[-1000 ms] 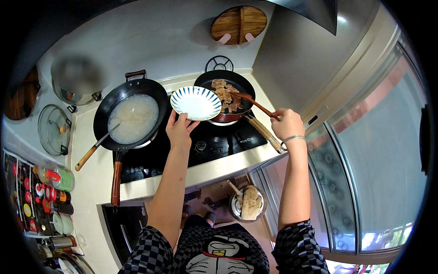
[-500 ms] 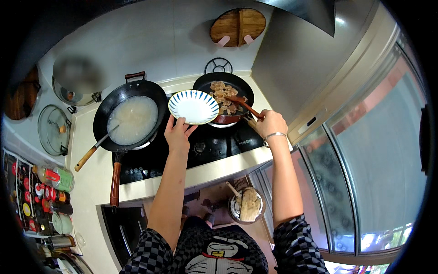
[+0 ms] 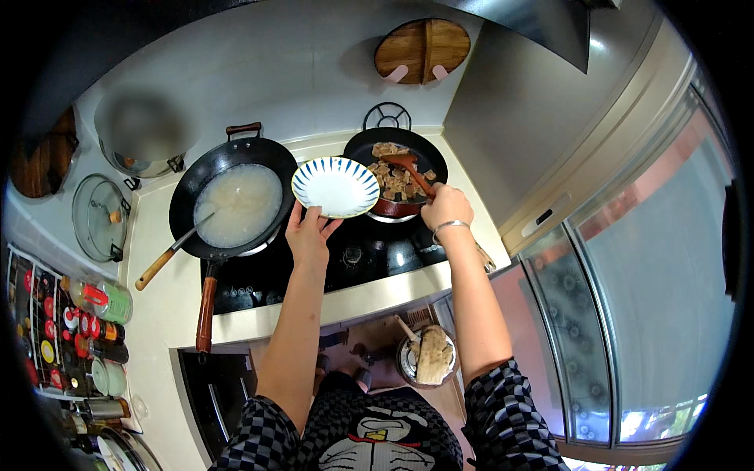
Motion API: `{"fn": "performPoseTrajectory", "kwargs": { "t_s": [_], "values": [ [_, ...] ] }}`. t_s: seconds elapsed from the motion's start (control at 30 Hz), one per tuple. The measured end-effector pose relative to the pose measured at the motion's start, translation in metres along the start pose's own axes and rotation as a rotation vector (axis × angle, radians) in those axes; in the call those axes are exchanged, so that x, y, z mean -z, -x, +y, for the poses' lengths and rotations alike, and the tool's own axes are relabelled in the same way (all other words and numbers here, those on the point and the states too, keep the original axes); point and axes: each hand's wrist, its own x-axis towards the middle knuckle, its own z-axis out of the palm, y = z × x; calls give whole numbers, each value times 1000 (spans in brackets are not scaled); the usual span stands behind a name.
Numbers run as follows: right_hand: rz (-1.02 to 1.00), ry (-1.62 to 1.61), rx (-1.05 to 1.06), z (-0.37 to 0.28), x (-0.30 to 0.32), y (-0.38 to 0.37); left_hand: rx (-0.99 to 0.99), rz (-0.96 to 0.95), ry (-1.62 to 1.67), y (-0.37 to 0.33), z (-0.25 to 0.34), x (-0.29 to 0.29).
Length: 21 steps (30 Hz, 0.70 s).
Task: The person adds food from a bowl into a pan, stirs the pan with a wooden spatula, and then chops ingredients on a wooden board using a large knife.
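My left hand (image 3: pixel 312 233) grips the near rim of a white plate with blue stripes (image 3: pixel 336 187), thumb on top, fingers below. The plate looks bare and hangs over the stove, between the two pans. In my right hand (image 3: pixel 448 208) is a wooden spatula (image 3: pixel 406 163), its blade among brown pieces of food (image 3: pixel 403 185) that look like sliced meat. Those lie in a dark frying pan (image 3: pixel 434 153) on the right burner. My right fingers wrap round the spatula's handle, and the hand covers the near right side of the pan.
On the left burner sits a wok (image 3: pixel 182 196) of cloudy white liquid, a ladle (image 3: pixel 159 264) leaning in it. Its wooden handle (image 3: pixel 206 308) juts past the counter edge. Glass lids (image 3: pixel 100 217) hang on the left wall above a rack of jars (image 3: pixel 78 322). A wooden lid (image 3: pixel 422 52) hangs behind.
My right hand and the spatula have moved left and slightly up, pushing among the pieces in the pan. The plate stays at nearly the same place, while the whole view has shifted slightly.
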Motion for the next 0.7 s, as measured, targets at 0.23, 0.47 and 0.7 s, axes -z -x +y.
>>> {"fn": "performPoseTrajectory", "kwargs": {
  "t_s": [0.23, 0.47, 0.7],
  "values": [
    [32, -7, 45, -1, -16, -11, 22, 13, -3, 5, -2, -6],
    [71, -25, 95, 16, -7, 3, 19, 14, 0, 4, -3, -1],
    [84, -71, 14, 39, 2, 23, 33, 14, 8, 4, -8, 0]
  ]
}}
